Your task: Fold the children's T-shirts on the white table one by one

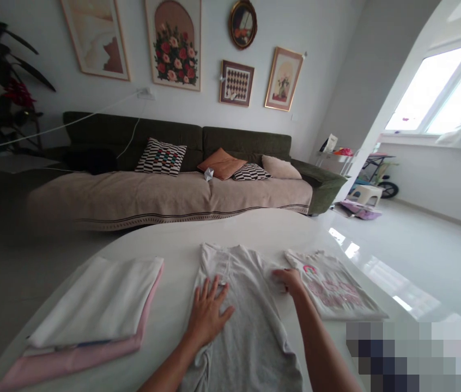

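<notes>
A light grey T-shirt (250, 321) lies spread on the white table in front of me, its collar end away from me. My left hand (210, 310) rests flat on its left side near the neckline, fingers spread. At the right sleeve, my right hand (290, 280) is closed on the cloth, slightly blurred, its fingertips partly hidden. Just right of that hand lies a folded white T-shirt (332, 288) with pink lettering. To the left sits a stack of folded clothes, a white garment (99, 299) over a pink one (79, 356).
The white table (271, 223) has a rounded far edge. Behind it stands a green sofa (247, 139) with a beige cover (165, 198) and several cushions. A small cart (332, 160) and a white stool (365, 193) are at the right.
</notes>
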`<state>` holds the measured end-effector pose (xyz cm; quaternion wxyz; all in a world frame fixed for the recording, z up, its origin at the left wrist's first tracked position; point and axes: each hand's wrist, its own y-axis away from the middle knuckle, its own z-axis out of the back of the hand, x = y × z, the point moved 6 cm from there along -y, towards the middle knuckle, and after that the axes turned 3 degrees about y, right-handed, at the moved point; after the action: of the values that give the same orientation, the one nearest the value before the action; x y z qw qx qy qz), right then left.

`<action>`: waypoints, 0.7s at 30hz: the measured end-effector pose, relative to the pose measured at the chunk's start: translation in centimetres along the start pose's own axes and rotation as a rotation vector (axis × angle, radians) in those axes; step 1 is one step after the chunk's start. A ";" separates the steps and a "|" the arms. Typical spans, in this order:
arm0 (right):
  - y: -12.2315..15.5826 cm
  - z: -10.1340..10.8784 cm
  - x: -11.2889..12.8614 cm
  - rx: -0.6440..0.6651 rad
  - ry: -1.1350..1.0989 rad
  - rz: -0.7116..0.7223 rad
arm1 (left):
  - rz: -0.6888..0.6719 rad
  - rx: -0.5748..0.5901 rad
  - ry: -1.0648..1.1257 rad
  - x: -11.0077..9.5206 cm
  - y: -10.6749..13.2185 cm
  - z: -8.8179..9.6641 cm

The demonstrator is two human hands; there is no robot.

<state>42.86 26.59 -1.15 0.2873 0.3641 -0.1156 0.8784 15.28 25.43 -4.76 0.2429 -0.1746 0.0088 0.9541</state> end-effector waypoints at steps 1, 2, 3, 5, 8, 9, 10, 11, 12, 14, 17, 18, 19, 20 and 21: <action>-0.2 -0.1 0.2 0.027 0.000 -0.017 | 0.002 0.002 -0.003 0.1 -0.1 0.0; -0.4 -0.1 0.4 0.049 0.010 -0.030 | 0.004 0.003 -0.005 0.1 -0.2 0.0; -0.6 0.1 0.6 0.060 0.025 -0.039 | 0.004 0.003 -0.007 0.1 -0.2 0.1; -1.0 0.8 1.5 0.033 0.054 -0.045 | 0.002 -0.001 -0.006 0.1 -0.2 0.0; -0.6 0.9 4.4 -0.090 0.100 -0.014 | -0.006 -0.021 -0.002 0.1 -0.1 -0.1; -0.1 0.3 5.9 -0.123 0.105 0.019 | -0.010 -0.032 -0.001 0.1 -0.1 -0.1; 0.7 -0.7 7.6 -0.136 0.103 0.068 | -0.016 -0.042 -0.002 0.1 -0.1 -0.1; 1.5 -1.9 9.4 -0.122 0.095 0.132 | -0.022 -0.053 -0.004 0.1 -0.1 -0.1; 2.6 -3.3 11.2 -0.080 0.081 0.207 | -0.028 -0.060 -0.006 0.1 -0.2 -0.1; 5.0 -5.6 13.8 0.053 0.050 0.363 | -0.037 -0.069 -0.014 0.1 -0.2 -0.2; 8.8 -5.3 13.3 0.180 0.021 0.483 | -0.040 -0.085 -0.019 0.2 -0.1 -0.2; 10.1 -4.2 11.8 0.175 0.023 0.476 | -0.040 -0.084 -0.012 0.3 0.0 -0.1; 11.5 -2.7 9.7 0.148 0.035 0.454 | -0.035 -0.076 0.001 0.3 0.0 0.0; 12.9 -1.3 7.3 0.113 0.055 0.421 | -0.028 -0.056 0.022 0.4 -0.1 0.1; 14.6 -0.1 4.7 0.082 0.083 0.387 | -0.011 -0.035 0.051 0.4 -0.3 0.2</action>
<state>31.59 16.80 2.19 0.1025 0.3099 -0.1354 0.9355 14.98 25.90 -4.66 0.2448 -0.2032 -0.0025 0.9480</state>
